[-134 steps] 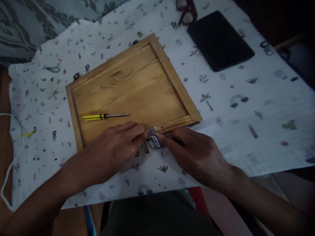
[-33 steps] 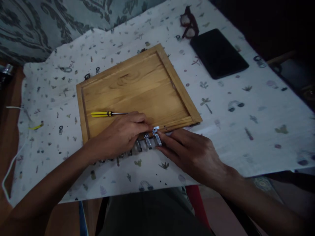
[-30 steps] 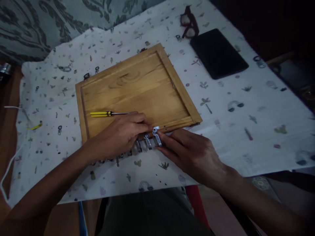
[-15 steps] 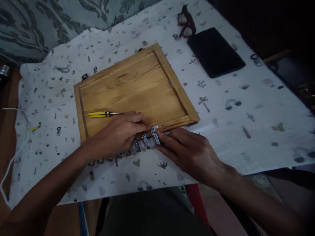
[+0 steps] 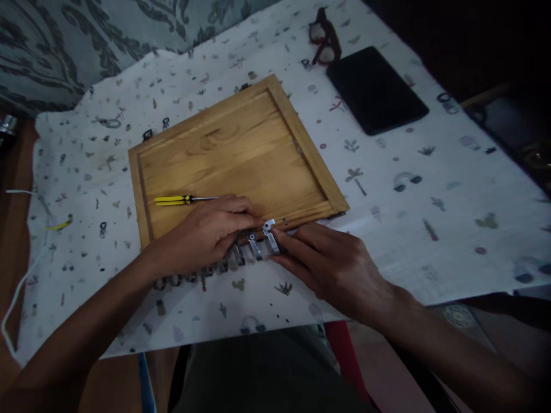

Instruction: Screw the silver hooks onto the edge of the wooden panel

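A framed wooden panel (image 5: 215,149) lies on the patterned cloth, with several metal clips (image 5: 255,246) in a row along its near edge. My right hand (image 5: 331,258) pinches the rightmost metal bracket (image 5: 271,236) between thumb and index finger at that edge. Just left of it, my left hand (image 5: 210,232) rests over the panel's near edge, fingers drawn together by the bracket; what its fingertips hold is too small to make out. A yellow and black screwdriver (image 5: 174,200) lies on the panel, its shaft tip close to my left knuckles.
Beyond the panel at the right are a black tablet (image 5: 377,90) and a pair of glasses (image 5: 325,39). A white cable (image 5: 21,287) runs down the left side. The near edge of the cloth (image 5: 206,335) is by my lap.
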Available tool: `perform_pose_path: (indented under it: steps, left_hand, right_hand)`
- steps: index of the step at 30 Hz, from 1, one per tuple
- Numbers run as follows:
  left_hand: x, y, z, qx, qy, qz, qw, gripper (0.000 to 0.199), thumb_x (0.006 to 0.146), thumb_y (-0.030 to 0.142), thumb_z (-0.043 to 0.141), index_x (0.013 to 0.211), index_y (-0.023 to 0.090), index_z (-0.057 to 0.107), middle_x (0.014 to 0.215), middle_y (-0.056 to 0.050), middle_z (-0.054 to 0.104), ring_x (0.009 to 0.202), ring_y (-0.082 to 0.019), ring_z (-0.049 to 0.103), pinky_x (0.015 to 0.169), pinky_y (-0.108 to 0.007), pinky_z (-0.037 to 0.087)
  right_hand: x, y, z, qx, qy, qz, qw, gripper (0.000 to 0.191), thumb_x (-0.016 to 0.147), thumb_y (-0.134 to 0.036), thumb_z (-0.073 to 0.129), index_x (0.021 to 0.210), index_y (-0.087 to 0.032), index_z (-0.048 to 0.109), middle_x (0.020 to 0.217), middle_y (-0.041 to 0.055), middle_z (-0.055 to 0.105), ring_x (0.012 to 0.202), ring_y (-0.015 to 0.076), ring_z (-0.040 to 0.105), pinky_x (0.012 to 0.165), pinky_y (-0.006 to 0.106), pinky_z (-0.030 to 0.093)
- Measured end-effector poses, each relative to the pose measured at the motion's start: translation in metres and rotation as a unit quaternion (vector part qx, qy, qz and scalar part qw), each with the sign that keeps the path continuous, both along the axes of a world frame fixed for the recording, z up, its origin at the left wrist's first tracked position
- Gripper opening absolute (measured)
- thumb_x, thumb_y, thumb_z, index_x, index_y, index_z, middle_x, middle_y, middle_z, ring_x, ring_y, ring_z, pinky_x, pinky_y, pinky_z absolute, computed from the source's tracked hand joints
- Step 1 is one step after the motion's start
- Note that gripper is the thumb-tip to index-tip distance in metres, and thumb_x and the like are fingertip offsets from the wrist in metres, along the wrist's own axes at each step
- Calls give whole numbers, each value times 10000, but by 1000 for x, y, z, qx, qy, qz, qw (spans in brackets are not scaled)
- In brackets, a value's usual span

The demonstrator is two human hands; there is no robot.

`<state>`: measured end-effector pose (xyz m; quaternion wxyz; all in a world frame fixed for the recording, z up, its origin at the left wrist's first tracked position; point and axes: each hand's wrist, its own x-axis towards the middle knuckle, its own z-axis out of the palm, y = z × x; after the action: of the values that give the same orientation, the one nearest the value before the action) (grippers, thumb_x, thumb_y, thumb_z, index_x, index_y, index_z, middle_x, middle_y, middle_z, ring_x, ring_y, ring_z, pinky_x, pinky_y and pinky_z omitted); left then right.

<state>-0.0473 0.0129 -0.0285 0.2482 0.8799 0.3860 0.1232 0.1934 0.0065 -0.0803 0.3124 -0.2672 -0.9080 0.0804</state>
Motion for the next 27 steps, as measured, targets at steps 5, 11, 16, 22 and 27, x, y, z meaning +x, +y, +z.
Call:
perform_pose_path:
  steps: [5,11,16,22,27]
  left_hand:
    - [-2,0,0,-16,-1,4,1000,363,969,60,434,1227,145,675,1190,-104,700,1109,-199,658,911,-345,548]
    - [-2,0,-1,-18,-1,9,1000,397,932,29,446,1226,164,676,1170,-88,707,1098,-200,663,910,-354,553]
    - [-2,-1,-1,-15,6,11,1000,372,944,51,448,1212,167,679,1185,-87,705,1113,-201,658,923,-354,555]
    - [-1,-1,-1,-14,-1,12,1000,338,965,73,453,1206,140,680,1130,-91,709,1080,-192,663,902,-332,550]
    - [5,-2,5,-9,6,10,1000,271,996,170,467,1113,128,708,1090,-112,710,1027,-207,675,865,-340,549]
  right_hand:
    - [0,1,1,7,10,0,1000,264,1040,-261,520,1049,-70,702,717,39,656,610,139,602,558,266,476]
    - [-2,0,1,9,15,1,1000,272,1041,-266,519,1043,-66,703,707,35,650,600,139,591,542,269,463]
    - [-1,0,-1,2,13,4,1000,252,1028,-252,544,1051,-61,707,717,36,645,611,140,589,558,269,458]
    - [0,0,-1,8,7,2,1000,253,1020,-254,559,1057,-57,712,722,36,647,622,140,592,573,274,452]
    - [-1,-1,-1,9,2,3,1000,251,1021,-261,559,1069,-63,705,744,42,662,652,145,613,604,275,479]
